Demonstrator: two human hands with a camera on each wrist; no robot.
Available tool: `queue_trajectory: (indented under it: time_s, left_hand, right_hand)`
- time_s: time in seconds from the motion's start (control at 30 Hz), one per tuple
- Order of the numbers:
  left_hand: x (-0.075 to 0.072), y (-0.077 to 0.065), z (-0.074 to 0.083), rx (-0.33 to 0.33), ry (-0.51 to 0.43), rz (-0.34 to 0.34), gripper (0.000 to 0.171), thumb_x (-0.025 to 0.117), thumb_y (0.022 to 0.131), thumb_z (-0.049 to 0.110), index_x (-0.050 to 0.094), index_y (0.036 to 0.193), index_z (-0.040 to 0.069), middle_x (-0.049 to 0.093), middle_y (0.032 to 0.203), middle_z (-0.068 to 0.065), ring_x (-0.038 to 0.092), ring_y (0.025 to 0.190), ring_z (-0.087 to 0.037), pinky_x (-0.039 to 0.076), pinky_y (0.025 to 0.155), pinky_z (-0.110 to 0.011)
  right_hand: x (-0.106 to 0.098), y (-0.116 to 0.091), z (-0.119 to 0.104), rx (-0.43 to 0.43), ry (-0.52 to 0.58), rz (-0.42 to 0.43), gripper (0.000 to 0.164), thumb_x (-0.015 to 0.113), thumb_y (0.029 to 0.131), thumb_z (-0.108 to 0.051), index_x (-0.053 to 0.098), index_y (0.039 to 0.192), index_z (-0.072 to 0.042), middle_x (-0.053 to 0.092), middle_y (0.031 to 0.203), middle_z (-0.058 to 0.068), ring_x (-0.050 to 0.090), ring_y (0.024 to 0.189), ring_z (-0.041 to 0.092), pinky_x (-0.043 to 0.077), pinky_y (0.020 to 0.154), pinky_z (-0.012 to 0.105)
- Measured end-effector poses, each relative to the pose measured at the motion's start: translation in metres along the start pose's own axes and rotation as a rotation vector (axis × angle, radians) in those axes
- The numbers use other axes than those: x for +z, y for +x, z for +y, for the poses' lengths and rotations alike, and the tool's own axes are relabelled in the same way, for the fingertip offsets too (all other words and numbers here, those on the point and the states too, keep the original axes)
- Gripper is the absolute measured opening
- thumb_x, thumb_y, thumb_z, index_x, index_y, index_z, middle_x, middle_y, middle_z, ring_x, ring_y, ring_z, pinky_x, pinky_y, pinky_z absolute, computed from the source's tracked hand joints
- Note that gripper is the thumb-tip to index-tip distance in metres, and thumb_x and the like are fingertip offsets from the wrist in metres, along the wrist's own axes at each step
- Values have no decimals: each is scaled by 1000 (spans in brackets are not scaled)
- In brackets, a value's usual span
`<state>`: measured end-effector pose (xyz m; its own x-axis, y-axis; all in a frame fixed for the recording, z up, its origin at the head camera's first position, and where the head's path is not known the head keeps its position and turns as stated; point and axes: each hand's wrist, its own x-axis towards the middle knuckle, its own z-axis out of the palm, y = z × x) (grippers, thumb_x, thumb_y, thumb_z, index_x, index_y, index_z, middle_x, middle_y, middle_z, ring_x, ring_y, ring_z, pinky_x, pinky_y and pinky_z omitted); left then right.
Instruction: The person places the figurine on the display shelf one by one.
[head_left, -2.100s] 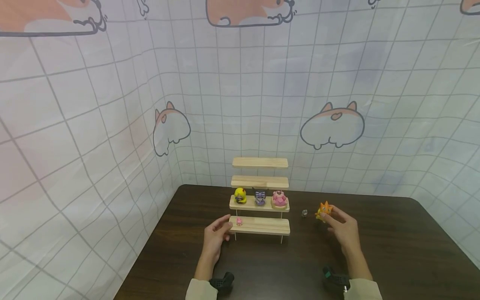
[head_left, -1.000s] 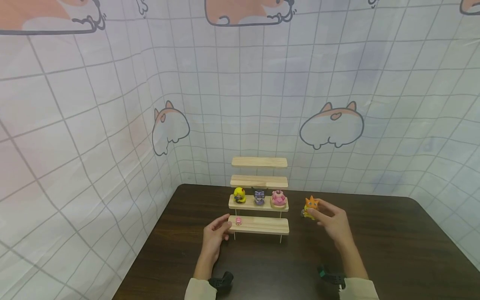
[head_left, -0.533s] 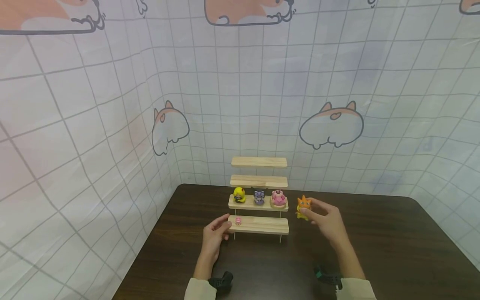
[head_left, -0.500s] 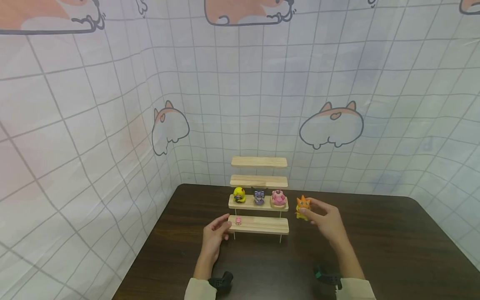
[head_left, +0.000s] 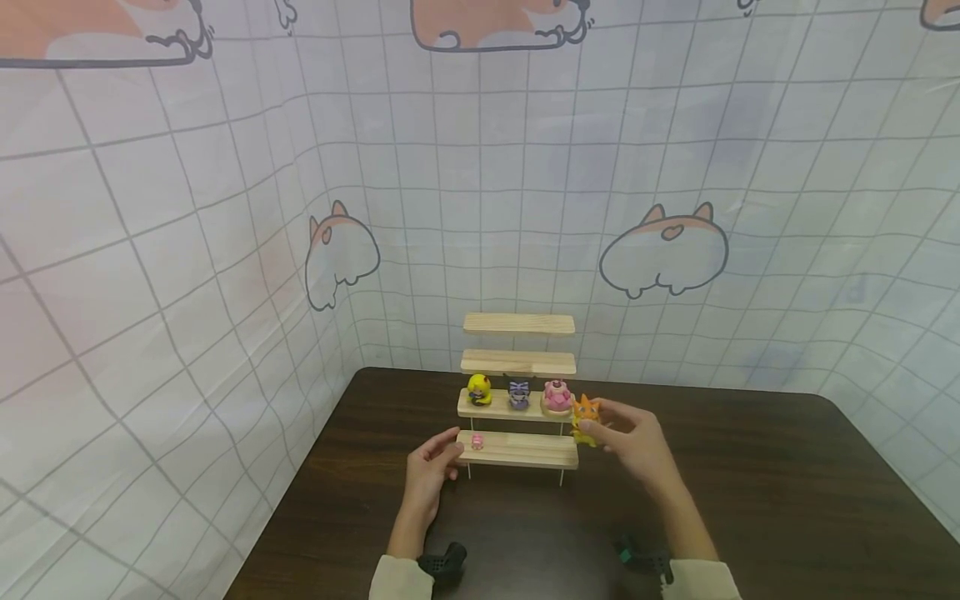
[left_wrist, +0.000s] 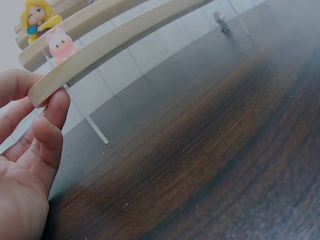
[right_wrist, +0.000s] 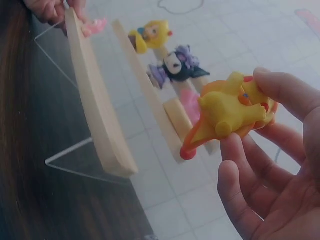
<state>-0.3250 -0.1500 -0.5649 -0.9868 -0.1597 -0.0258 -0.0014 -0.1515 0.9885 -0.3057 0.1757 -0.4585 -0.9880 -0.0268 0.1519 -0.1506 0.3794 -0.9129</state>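
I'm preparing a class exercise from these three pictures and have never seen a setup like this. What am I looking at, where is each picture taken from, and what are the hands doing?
There is no machine: a person works with bare hands and wears three cameras. The wide picture comes from a camera on the head, looking down at a dark table. The other two come from cameras on each wrist, close to that hand.

On the table stands a small stepped wooden shelf. Its second step carries a yellow figure, a purple figure and a pink figure; a tiny pink figure sits on the lowest step.

The left hand holds the left end of the lowest step. The right hand pinches an orange and yellow figure in the air beside the shelf's right end.
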Motion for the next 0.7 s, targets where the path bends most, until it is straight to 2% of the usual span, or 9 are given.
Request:
queue_trajectory:
  time_s: [0.2, 0.47, 0.7]
  left_hand:
    - [0, 1, -1, -3, 1, 2, 40, 73, 95, 16, 67, 133, 3, 73, 94, 1, 66, 72, -10, 49, 57, -20]
    - [0, 2, -2, 3, -5, 12, 36, 74, 94, 15, 70, 129, 5, 73, 92, 1, 64, 70, -9, 49, 56, -20]
    - [-1, 3, -2, 3, -10, 0, 38, 75, 94, 16, 69, 129, 4, 73, 91, 1, 64, 70, -10, 49, 56, -21]
  right_hand:
    - [9, -2, -5, -4, 48, -26, 54, 82, 87, -36, 68, 131, -7, 69, 109, 17, 68, 88, 18, 59, 72, 33]
    - [26, -2, -8, 2, 82, -70, 56, 83, 86, -33, 67, 132, -5, 72, 115, 18, 69, 83, 18, 59, 68, 33]
    - [45, -4, -7, -22, 66, -89, 51, 85, 84, -31, 71, 128, -9, 73, 110, 14, 67, 90, 18, 56, 64, 31]
